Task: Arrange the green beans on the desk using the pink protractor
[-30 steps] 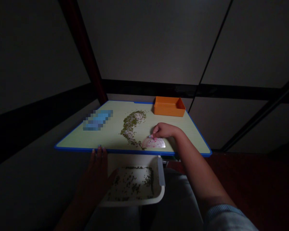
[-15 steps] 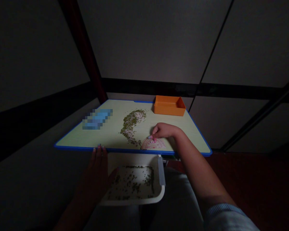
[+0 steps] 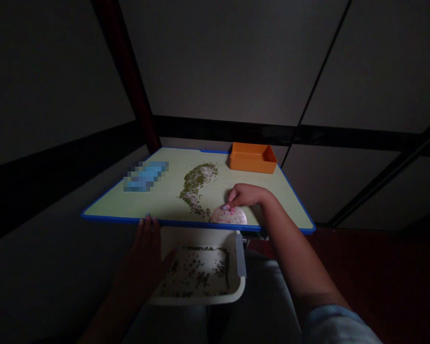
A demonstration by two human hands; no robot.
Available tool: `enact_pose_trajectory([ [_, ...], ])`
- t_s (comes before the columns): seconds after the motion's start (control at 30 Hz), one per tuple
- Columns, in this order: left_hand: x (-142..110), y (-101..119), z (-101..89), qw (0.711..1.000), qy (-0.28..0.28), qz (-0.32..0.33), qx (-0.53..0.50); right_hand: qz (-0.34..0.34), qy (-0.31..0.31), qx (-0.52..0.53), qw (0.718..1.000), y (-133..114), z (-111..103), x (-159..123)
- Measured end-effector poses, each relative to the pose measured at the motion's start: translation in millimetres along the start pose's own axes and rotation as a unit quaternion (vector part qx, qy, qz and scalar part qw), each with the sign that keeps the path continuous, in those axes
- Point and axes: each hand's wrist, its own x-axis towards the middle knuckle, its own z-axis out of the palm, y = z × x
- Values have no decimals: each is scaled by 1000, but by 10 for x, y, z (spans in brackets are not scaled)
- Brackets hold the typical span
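Observation:
My right hand (image 3: 245, 196) is closed over a clear protractor (image 3: 232, 219) with pink markings. Its thumb and fingertips grip the curved upper side, and the protractor lies near the front edge of the small table (image 3: 272, 200). Just left of it, a curved band of small green beans (image 3: 197, 181) is spread on the tabletop, with paler bits among them. In shadow, my left hand (image 3: 145, 248) has its fingers stretched up to the table's blue edge. Its thumb reaches over the left side of a white bin (image 3: 236, 296), where more beans (image 3: 200, 277) are scattered.
An orange open box (image 3: 252, 165) stands at the table's back right corner. A blurred-out blue item (image 3: 146, 176) lies at the left. Behind the table are dark panels (image 3: 222, 62). The bin sits below the front edge, above my legs (image 3: 258, 296).
The protractor has tilted or turned slightly and now looks paler and shinier, my right fingertips shifting a little with it. My left hand stays in place.

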Motion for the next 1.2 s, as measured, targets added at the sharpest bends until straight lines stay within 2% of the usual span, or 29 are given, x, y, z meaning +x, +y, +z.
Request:
enact_pose_trajectory([
  [0.2, 3, 14, 2, 1000, -1, 0, 0, -31, -9, 7, 999, 55, -4, 12],
  [0.37, 7, -3, 18, 1000, -4, -4, -8, -28, -12, 13, 999, 69, -10, 9],
  [0.67, 5, 41, -30, 1000, -19, -23, -10, 1, 36, 10, 999, -15, -29, -35],
  [0.87, 12, 37, -29, 999, -31, -31, -14, 6, 37, -3, 999, -24, -5, -17],
  [1.2, 0, 38, -36, 999, -30, -30, -20, -22, 13, -5, 1000, 4, 66, 43],
])
